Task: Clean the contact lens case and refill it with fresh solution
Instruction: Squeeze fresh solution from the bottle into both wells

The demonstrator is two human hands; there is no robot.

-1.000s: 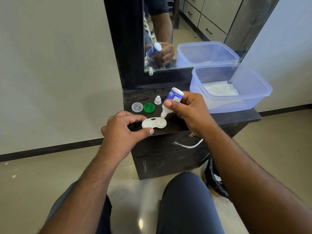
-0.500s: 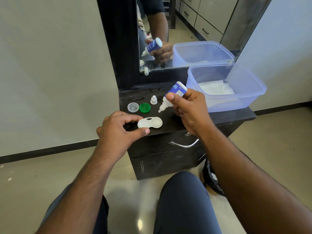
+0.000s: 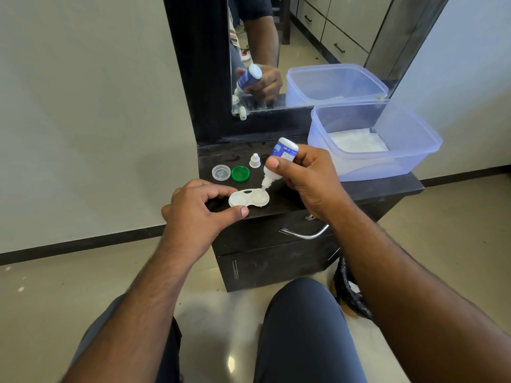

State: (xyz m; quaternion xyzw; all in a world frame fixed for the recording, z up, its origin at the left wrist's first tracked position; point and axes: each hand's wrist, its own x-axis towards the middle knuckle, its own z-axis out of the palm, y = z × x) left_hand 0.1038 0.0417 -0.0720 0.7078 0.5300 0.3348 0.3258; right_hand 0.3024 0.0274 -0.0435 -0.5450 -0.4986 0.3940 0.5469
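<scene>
A white contact lens case (image 3: 249, 199) with two uncovered wells lies near the front edge of the dark cabinet top (image 3: 359, 189). My left hand (image 3: 197, 217) pinches its left end between forefinger and thumb. My right hand (image 3: 309, 178) grips a small white and blue solution bottle (image 3: 278, 164), tipped nozzle down, with the tip just over the right well. Behind the case lie a clear lid (image 3: 221, 172), a green lid (image 3: 240, 173) and the bottle's small white cap (image 3: 254, 160).
A translucent blue plastic tub (image 3: 409, 150) with white tissue inside stands at the right of the cabinet top. A dark-framed mirror (image 3: 304, 51) rises behind. Below are drawers with a metal handle (image 3: 304, 233), and a black bin bag (image 3: 348, 291) is on the floor at right.
The bottle, lifted and tilted away half a second ago, has come back down with its nozzle over the case's right well. My left hand keeps its hold on the case.
</scene>
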